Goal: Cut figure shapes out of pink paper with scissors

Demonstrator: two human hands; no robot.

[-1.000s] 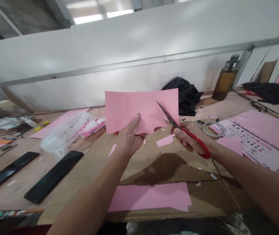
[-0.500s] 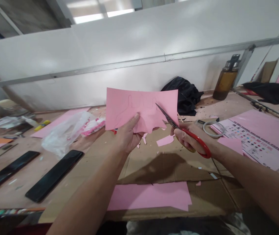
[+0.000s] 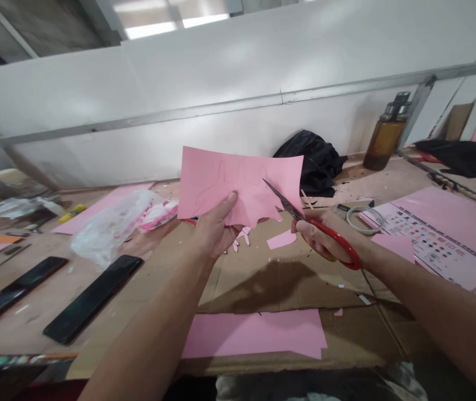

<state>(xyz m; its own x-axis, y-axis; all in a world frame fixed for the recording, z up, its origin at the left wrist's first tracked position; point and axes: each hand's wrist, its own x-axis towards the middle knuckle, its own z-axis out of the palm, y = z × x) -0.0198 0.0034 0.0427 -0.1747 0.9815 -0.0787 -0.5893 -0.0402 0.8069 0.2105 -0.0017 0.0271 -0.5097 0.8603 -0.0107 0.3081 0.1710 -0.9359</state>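
My left hand (image 3: 217, 225) pinches a sheet of pink paper (image 3: 204, 181) at its lower edge, thumb in front and fingers behind. Faint pencil outlines of finger-like shapes run across the sheet, and its lower edge is cut jaggedly. In my right hand (image 3: 315, 231) is a pair of scissors (image 3: 338, 242) with red handles. Their dark blades lie across the right part of the sheet, tips near a drawn line. Below, pink paper scraps (image 3: 281, 239) lie on a cardboard sheet (image 3: 254, 278), with a larger pink piece (image 3: 254, 334) along its near edge.
Two black phones (image 3: 93, 301) lie at left, near a clear plastic bag (image 3: 110, 225). Behind the sheet sits a bundle of black cloth (image 3: 313, 161). A brown bottle (image 3: 383, 136), a roll of tape (image 3: 364, 220) and a printed paper pack (image 3: 442, 234) are at right.
The pink sheet has tilted slightly, its left side shifting a little left and its right side dipping. The scissor tips have moved slightly left and down. Both hands keep their hold.
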